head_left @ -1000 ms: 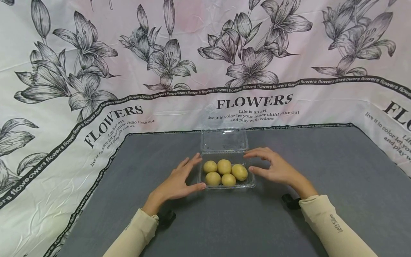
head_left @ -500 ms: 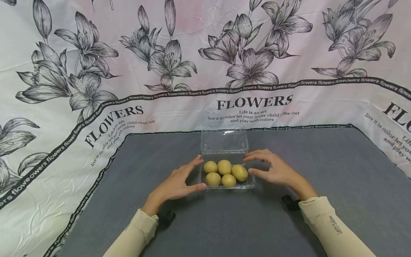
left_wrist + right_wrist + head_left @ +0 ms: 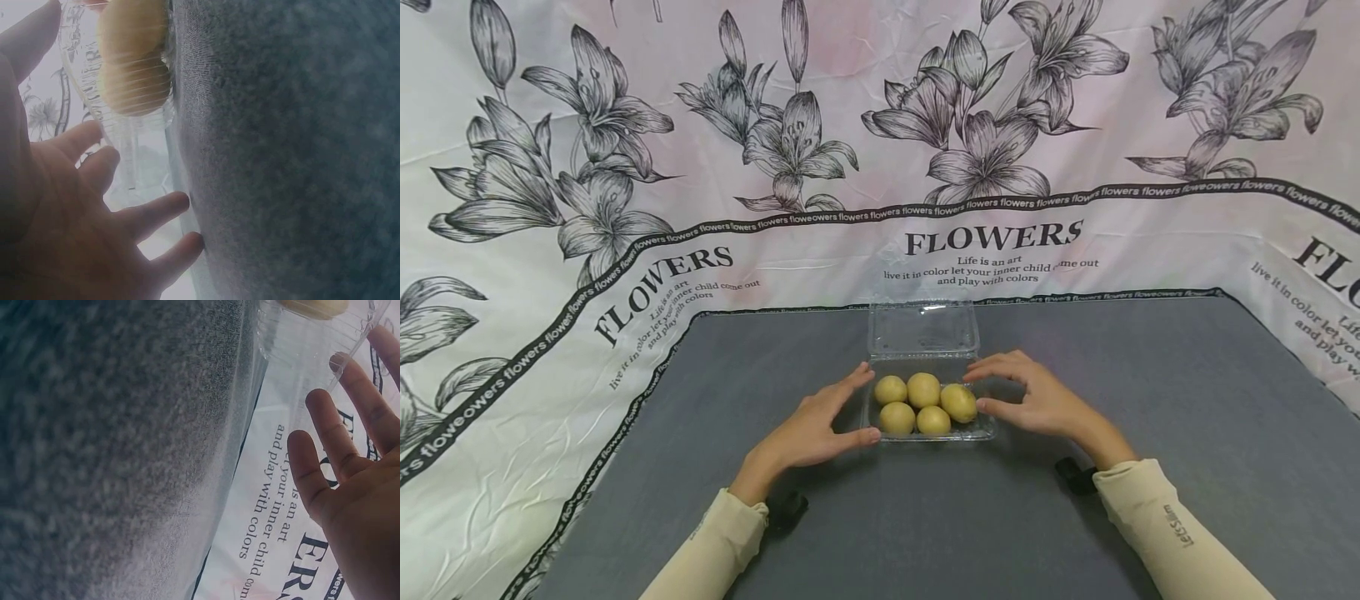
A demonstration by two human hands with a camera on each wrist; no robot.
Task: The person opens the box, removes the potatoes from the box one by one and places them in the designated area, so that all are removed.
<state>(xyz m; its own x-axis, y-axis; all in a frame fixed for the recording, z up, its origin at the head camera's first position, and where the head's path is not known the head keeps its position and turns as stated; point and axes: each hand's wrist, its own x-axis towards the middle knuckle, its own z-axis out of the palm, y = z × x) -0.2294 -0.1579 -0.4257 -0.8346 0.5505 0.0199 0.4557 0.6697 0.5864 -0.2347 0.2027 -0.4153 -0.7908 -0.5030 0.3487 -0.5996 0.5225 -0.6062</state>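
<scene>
A clear plastic clamshell box [image 3: 983, 431] stands on the grey table with its lid [image 3: 923, 331] raised at the back. Several round yellow fruits [image 3: 923, 390] lie inside in two rows. My left hand [image 3: 808, 423] is at the box's left side, thumb by the near corner and fingers by the far one. On the opposite side my right hand [image 3: 1047, 402] has its thumb and fingertips right at the rim. In the left wrist view the fingers [image 3: 153, 215] are spread beside the ribbed wall; the right wrist view shows fingers [image 3: 331, 428] extended, one overlapping the rim.
The grey cloth-covered table [image 3: 917, 525] extends around the box. Behind it and along both sides rises a white cloth backdrop [image 3: 820, 258] printed with flowers and lettering. Dark wrist cameras [image 3: 1077, 475] hang under both wrists.
My right hand has shifted slightly left, bringing its thumb and fingertips closer in to the box. The left hand's fingers have drawn together a little. Box and fruits stay in place.
</scene>
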